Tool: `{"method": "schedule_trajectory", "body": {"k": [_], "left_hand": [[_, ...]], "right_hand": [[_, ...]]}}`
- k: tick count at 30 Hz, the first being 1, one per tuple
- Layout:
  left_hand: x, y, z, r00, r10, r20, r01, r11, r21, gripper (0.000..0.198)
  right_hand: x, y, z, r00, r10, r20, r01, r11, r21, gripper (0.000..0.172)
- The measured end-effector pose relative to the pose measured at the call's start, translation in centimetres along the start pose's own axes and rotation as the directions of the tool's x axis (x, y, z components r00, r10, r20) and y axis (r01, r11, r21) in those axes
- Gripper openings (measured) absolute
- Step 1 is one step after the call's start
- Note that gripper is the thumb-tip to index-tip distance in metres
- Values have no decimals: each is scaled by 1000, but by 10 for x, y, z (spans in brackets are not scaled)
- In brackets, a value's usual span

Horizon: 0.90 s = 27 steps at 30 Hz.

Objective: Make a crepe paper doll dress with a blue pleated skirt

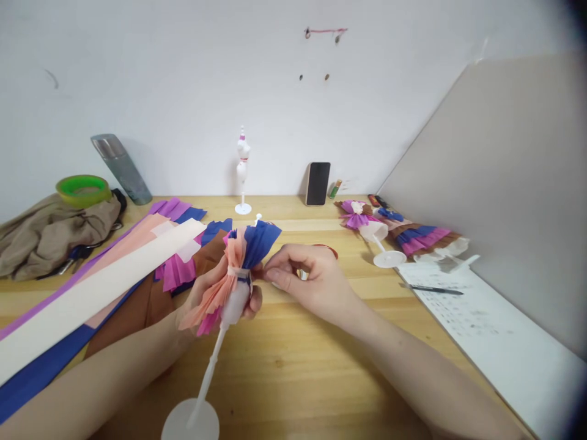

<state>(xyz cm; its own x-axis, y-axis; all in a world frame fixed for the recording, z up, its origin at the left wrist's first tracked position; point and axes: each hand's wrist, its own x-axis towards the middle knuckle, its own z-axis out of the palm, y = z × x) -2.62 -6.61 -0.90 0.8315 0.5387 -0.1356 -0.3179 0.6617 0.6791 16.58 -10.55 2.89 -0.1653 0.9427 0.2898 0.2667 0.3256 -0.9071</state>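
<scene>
My left hand (208,287) is wrapped round a small white dress form (235,305), which tilts so its round base points toward me. Pleated crepe paper (236,256) in peach, blue and magenta covers its upper part, cinched by a pale band (239,272) with a dark blue strip beside it. At the band's right side, my right hand (302,272) pinches thumb and forefinger together. Whatever those fingertips hold is too small or hidden to make out. Behind the right hand, a red-edged object (328,249) shows only in part, possibly scissors.
Crepe paper strips (101,281) lie at left, beside a brown cloth (36,235), a tape roll (83,190) and a flask (123,168). Behind are a bare dress form (243,165) and a phone (318,183). Two paper-dressed forms (422,235) lie at right near a pen (435,289) on paper (495,336).
</scene>
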Motion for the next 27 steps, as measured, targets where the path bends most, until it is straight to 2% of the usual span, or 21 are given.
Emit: {"method": "schedule_trajectory", "body": {"k": [3, 8, 11, 15, 20, 23, 27], "left_hand": [[0, 0, -3, 1000, -10, -9, 9, 998, -68, 41], [1, -1, -3, 999, -37, -3, 37, 991, -128, 41], [2, -5, -2, 1000, -7, -5, 6, 996, -84, 43], [4, -12, 1, 994, 50, -93, -54, 998, -37, 42], [6, -18, 11, 958, 193, -214, -188, 981, 43, 36], [6, -23, 14, 936, 221, -274, -213, 975, 58, 39], [7, -30, 14, 924, 244, -293, -236, 970, 62, 40]], "right_hand": [[-1, 2, 5, 998, -45, -44, 42, 996, -75, 13], [0, 8, 11, 995, -65, -82, 61, 997, -45, 12], [0, 8, 14, 997, 29, -65, -25, 998, 66, 9], [0, 9, 21, 982, 187, -8, -177, 940, 291, 16], [1, 14, 28, 956, 284, -76, -242, 907, 346, 16], [1, 16, 31, 947, 301, -115, -247, 907, 342, 15], [2, 17, 33, 935, 316, -161, -253, 912, 324, 12]]}}
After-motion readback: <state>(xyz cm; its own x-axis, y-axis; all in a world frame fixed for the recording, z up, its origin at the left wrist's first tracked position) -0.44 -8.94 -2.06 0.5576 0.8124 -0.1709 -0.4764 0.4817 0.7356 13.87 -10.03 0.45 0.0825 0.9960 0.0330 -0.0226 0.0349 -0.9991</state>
